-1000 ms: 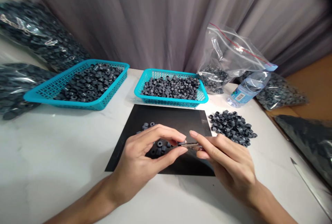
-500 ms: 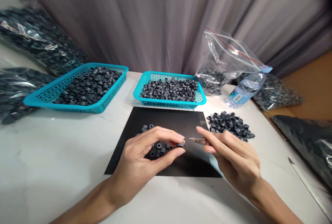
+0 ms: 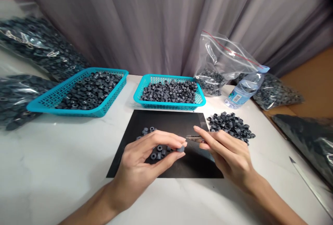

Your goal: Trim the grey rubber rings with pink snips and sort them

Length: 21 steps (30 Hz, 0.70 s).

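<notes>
1. Head view, hands: the left hand [image 3: 144, 160] is curled, thumb and forefinger pinched shut on a small grey ring [image 3: 181, 148]. The ring is held just above the black mat [image 3: 171, 121], near its middle.
2. The right hand [image 3: 230, 152] is closed in a narrow grip on a thin metal tool [image 3: 194, 137]. It may be tweezers or a fine blade; it is too small to tell. Its tip points left and ends just beside the ring, and whether the two touch cannot be told.
3. On the mat: a few loose rings [image 3: 149, 130] lie behind and under the left fingers, partly hidden by them. The mat lies flat on a white table [image 3: 52, 159].
4. Right of the mat: a pile [image 3: 230, 124] of the same rings sits straight on the table, near the right hand's knuckles.
5. Behind the mat: a teal basket [image 3: 169, 106] full of rings, and further left a larger basket [image 3: 41, 105], also full.
6. Far right: a clear zip bag [image 3: 221, 58] stands partly filled, with a bottle [image 3: 243, 91] lying tilted against it.
7. Edges: more filled bags [image 3: 39, 48] are heaped at the far left. A dark bag [image 3: 307, 138] and a long blade [image 3: 309, 183] lie at the right. A grey curtain [image 3: 156, 23] hangs behind.
</notes>
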### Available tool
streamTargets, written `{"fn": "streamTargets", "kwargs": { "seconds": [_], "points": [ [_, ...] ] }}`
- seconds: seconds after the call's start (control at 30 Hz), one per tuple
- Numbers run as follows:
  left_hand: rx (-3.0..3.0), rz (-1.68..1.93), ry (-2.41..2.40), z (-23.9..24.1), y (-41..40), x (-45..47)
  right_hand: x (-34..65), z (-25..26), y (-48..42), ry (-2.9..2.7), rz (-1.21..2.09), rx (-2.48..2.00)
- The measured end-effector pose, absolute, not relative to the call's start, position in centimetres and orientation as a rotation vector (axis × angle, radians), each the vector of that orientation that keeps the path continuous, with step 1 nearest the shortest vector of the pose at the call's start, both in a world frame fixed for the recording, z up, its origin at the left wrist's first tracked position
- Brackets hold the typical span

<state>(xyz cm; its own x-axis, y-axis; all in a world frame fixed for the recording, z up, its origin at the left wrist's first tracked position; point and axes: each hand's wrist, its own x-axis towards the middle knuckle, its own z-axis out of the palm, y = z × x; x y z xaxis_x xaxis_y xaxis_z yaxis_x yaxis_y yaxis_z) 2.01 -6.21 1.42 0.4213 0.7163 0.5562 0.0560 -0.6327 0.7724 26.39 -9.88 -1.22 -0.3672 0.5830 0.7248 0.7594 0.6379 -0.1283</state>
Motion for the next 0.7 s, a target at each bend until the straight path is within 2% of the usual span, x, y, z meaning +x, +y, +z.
{"fn": "streamTargets", "kwargs": {
  "seconds": [0.7],
  "points": [
    [1.979, 1.238, 0.639, 1.36, -6.35, 1.93, 25.64, -1.37, -10.23, -1.959, -0.287, -0.978]
  ]
}}
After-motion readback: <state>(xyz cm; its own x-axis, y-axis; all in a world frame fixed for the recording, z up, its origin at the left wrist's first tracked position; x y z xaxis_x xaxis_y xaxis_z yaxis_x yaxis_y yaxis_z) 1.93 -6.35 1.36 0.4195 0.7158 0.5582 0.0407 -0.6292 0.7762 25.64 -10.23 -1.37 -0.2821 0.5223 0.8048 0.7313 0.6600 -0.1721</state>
